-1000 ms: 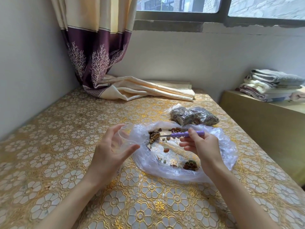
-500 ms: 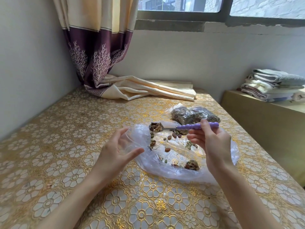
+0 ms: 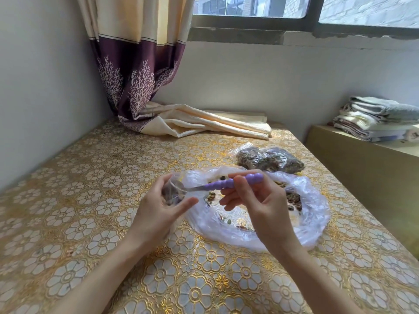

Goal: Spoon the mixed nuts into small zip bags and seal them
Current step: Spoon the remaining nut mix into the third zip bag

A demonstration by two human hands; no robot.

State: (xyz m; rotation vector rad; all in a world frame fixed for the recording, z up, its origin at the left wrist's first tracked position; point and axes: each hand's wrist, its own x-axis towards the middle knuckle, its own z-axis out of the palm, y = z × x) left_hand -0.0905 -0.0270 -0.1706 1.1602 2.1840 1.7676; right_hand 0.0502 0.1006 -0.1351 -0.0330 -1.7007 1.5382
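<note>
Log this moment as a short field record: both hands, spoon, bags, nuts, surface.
left hand: holds the small zip bag open, mouth facing the spoon
right hand: pinches the purple handle of the spoon
spoon bowl: inside the mouth of the small zip bag
large plastic bag: spread open on the table, loose mixed nuts lying in it
filled bags: lying behind the large plastic bag
table: gold floral cloth
curtain: its end lies on the far side of the table
</note>
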